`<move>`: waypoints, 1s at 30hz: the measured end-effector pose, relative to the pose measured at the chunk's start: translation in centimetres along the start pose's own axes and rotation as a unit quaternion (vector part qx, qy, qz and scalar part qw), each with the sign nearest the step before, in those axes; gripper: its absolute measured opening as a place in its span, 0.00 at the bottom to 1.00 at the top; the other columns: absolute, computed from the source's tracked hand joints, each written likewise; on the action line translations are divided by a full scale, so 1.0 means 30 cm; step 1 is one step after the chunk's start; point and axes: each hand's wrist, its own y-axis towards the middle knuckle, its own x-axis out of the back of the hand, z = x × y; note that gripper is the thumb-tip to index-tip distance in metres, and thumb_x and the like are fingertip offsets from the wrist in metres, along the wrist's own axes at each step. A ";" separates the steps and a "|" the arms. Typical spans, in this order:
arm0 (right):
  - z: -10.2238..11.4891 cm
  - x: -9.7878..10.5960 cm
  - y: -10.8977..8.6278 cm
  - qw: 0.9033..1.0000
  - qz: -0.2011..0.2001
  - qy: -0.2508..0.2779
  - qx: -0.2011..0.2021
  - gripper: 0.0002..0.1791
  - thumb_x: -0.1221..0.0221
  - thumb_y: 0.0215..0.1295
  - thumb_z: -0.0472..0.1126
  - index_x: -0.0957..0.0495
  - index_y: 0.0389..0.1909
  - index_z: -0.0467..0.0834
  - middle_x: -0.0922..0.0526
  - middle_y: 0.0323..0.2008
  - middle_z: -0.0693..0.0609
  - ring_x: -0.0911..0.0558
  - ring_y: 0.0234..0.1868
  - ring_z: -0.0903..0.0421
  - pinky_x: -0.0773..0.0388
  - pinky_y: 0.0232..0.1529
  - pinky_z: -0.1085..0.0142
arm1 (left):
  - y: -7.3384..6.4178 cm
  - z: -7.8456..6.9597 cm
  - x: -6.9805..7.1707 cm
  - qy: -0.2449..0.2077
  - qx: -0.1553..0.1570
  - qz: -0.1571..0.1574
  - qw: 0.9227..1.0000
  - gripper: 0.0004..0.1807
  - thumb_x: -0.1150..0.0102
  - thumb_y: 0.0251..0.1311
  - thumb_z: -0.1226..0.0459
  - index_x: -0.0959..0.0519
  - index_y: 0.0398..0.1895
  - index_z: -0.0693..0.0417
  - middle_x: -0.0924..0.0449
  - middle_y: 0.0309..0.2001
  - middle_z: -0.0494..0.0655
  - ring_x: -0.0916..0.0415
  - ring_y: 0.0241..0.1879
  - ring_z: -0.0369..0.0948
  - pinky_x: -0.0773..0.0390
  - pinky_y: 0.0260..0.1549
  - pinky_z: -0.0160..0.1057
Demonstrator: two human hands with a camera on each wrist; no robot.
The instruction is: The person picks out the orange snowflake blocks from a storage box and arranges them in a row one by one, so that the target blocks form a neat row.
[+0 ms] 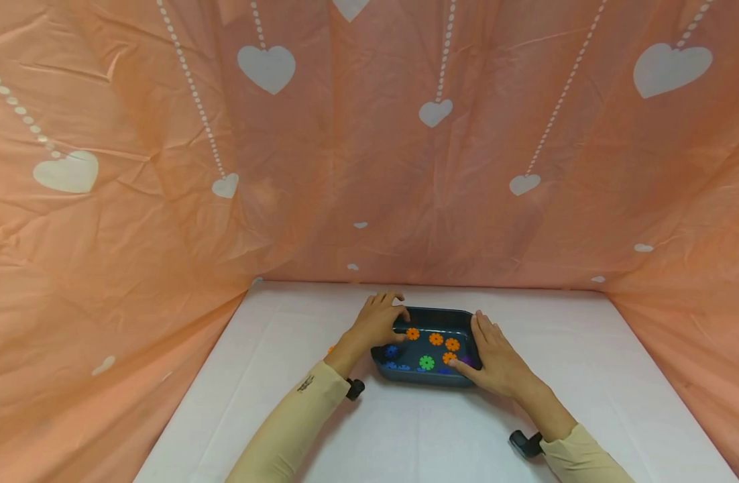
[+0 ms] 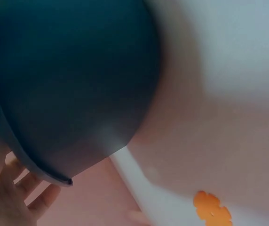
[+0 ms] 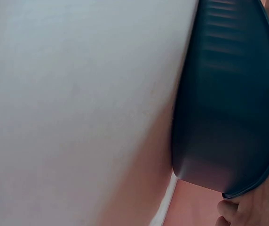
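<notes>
A dark blue-green rectangular tray holds several small notched plastic discs, orange, green, blue and purple. My left hand lies over the tray's left end, its bent fingers and thumb spread apart inside the rim. Close by the left thumb is an orange disc. My right hand rests on the right end, its fingers straight along the rim and its thumb reaching in beside another orange disc. Both wrist views show the tray's outer end walls, with fingers at the rim.
A loose orange disc lies on the white table, left of the tray and partly behind the left wrist in the head view. An orange curtain with white hearts hangs behind the table and at both sides.
</notes>
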 end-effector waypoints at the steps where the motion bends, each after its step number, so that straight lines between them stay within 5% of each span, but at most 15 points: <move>1: -0.001 0.000 0.000 1.000 -0.001 0.000 0.000 0.64 0.38 0.70 0.71 0.52 0.82 0.25 0.52 0.83 0.28 0.49 0.84 0.31 0.51 0.81 0.38 | 0.005 -0.003 0.002 0.001 -0.001 0.003 1.000 0.19 0.21 0.61 0.47 0.12 0.52 0.40 0.30 0.72 0.45 0.33 0.71 0.50 0.33 0.70 0.53; 10: -0.006 0.001 -0.002 1.000 -0.004 0.002 0.005 0.63 0.37 0.70 0.70 0.51 0.81 0.24 0.52 0.83 0.27 0.49 0.84 0.31 0.51 0.81 0.38 | 0.043 -0.017 -0.004 0.040 -0.003 0.034 0.999 0.17 0.21 0.61 0.47 0.11 0.51 0.35 0.29 0.71 0.42 0.34 0.70 0.47 0.34 0.71 0.51; 30: -0.006 -0.001 0.001 1.000 -0.004 -0.002 0.006 0.63 0.38 0.70 0.70 0.51 0.81 0.24 0.52 0.83 0.27 0.49 0.84 0.31 0.51 0.81 0.38 | 0.112 -0.005 0.010 0.104 -0.082 0.110 0.985 0.19 0.23 0.63 0.48 0.14 0.57 0.29 0.37 0.78 0.42 0.40 0.78 0.47 0.41 0.78 0.51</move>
